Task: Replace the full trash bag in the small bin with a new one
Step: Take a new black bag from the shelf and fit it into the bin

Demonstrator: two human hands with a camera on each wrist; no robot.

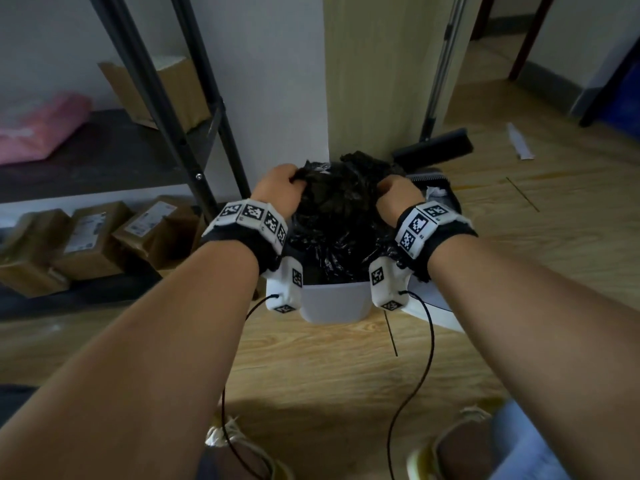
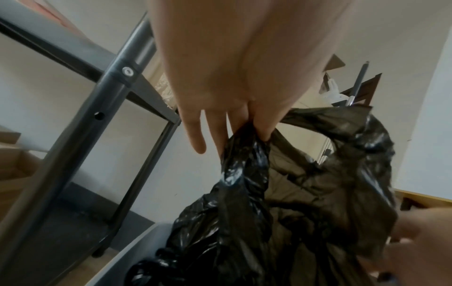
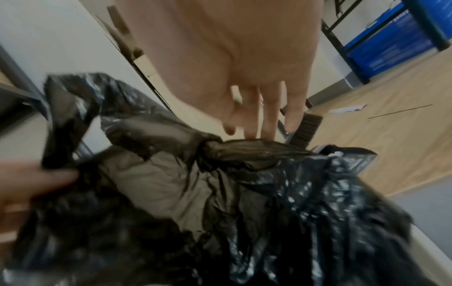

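Observation:
A crumpled black trash bag bulges out of the small white bin on the wooden floor. My left hand grips the bag's upper left edge; the left wrist view shows its fingers pinching a gathered fold of the bag above the bin's rim. My right hand holds the upper right edge. In the right wrist view its fingertips sit on a twisted bunch of the bag. The bag's mouth is drawn up between both hands.
A black metal shelf rack stands close on the left, with cardboard boxes under it and a pink bag on it. A black brush and dustpan lie behind the bin by a wooden panel. Cables hang from my wrists.

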